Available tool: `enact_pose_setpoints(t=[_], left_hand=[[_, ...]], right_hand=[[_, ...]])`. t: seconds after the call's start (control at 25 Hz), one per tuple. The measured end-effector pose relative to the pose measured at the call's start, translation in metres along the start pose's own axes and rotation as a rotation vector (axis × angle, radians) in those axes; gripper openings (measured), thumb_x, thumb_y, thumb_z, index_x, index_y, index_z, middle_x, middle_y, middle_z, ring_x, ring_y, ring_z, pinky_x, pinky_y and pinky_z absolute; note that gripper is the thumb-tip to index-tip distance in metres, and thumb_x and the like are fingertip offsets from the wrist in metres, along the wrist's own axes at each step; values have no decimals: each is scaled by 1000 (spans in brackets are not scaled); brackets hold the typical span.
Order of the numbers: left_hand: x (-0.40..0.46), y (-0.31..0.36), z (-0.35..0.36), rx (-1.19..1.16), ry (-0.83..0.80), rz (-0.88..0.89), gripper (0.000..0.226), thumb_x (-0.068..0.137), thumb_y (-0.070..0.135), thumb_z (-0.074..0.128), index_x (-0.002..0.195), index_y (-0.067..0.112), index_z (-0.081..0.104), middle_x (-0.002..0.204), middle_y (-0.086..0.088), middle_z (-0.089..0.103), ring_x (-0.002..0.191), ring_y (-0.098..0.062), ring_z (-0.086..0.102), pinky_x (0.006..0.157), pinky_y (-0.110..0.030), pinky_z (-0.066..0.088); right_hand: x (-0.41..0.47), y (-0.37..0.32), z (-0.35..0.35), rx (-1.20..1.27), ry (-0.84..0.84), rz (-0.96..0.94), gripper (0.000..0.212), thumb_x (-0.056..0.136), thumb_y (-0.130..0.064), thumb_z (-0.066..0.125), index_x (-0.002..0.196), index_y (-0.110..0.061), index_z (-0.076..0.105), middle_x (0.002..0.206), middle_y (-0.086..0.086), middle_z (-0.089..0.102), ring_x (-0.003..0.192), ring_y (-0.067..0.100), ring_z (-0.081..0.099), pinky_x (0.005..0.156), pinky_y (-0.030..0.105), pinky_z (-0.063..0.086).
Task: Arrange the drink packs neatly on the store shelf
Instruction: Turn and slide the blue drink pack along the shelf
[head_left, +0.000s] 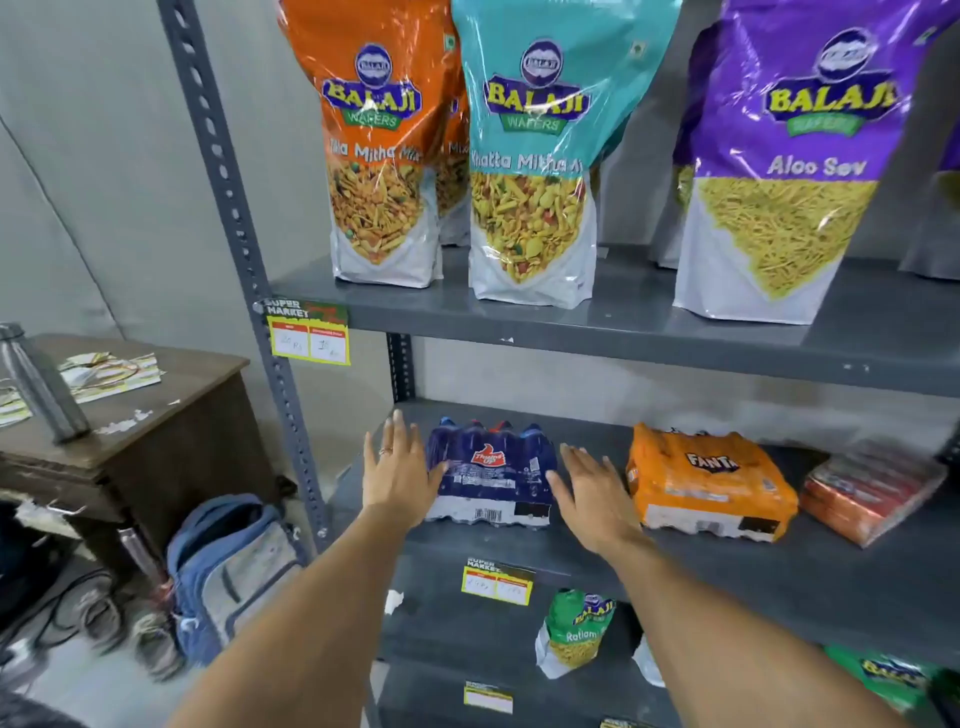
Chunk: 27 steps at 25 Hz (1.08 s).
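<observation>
A dark blue Thums Up drink pack (491, 470) lies on the middle grey shelf (779, 566) near its left end. My left hand (397, 470) is flat against the pack's left side, fingers spread, a ring on one finger. My right hand (589, 493) is open at the pack's right side, fingers apart, touching or nearly touching it. An orange Fanta drink pack (709, 483) lies to the right of it, a small gap away. Further right a red and orange drink pack (872, 493) lies tilted near the frame edge.
Tall Balaji snack bags (530, 171) stand on the upper shelf. A green Balaji bag (576, 631) sits on the lower shelf. The rack's slotted upright (244, 249) is at left. Beyond it stand a brown desk (156, 415), a steel bottle (41, 384) and a blue backpack (228, 566).
</observation>
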<state>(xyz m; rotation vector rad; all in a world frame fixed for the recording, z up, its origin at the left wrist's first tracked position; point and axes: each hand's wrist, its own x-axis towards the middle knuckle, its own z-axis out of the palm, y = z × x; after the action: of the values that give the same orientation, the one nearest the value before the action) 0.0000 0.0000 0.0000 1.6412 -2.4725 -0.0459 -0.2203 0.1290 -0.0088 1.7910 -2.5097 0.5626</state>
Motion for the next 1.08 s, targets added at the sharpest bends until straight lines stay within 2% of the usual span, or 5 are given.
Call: enact_pose_setpoints(t=[0.12, 0.24, 0.52, 0.72, 1.08], left_hand=[[31, 2, 24, -259, -187, -214, 67, 96, 58, 30, 144, 12, 36, 149, -18, 41, 137, -36, 41, 116, -56, 21], [49, 9, 39, -535, -265, -272, 55, 95, 56, 37, 125, 11, 49, 120, -15, 64, 104, -34, 61, 96, -45, 46], [82, 7, 48, -568, -280, -393, 62, 82, 69, 52, 96, 9, 63, 93, -9, 70, 80, -26, 64, 73, -35, 52], [95, -6, 44, -692, -338, -371, 52, 77, 59, 70, 89, 8, 67, 89, -7, 73, 78, -24, 69, 73, -34, 54], [87, -15, 49, -863, -121, -264, 67, 62, 41, 89, 114, 14, 57, 102, 2, 65, 94, -22, 65, 86, -39, 56]], right_hand=[[25, 5, 15, 181, -144, 58, 56, 101, -46, 33, 148, -15, 37, 146, 8, 49, 128, 28, 53, 104, 42, 44], [47, 12, 33, 291, -207, 93, 51, 99, -48, 38, 142, -19, 42, 134, 6, 56, 117, 27, 60, 93, 38, 49], [101, 23, 53, 695, -267, 429, 37, 82, -51, 68, 93, -15, 70, 89, 3, 73, 80, 19, 69, 72, 31, 55], [106, 29, 57, 829, -301, 442, 30, 77, -38, 77, 93, -14, 69, 93, 9, 76, 82, 23, 74, 83, 40, 60], [97, 10, 41, 728, -99, 331, 54, 74, -21, 83, 114, -15, 49, 107, -2, 62, 98, 19, 64, 74, 23, 53]])
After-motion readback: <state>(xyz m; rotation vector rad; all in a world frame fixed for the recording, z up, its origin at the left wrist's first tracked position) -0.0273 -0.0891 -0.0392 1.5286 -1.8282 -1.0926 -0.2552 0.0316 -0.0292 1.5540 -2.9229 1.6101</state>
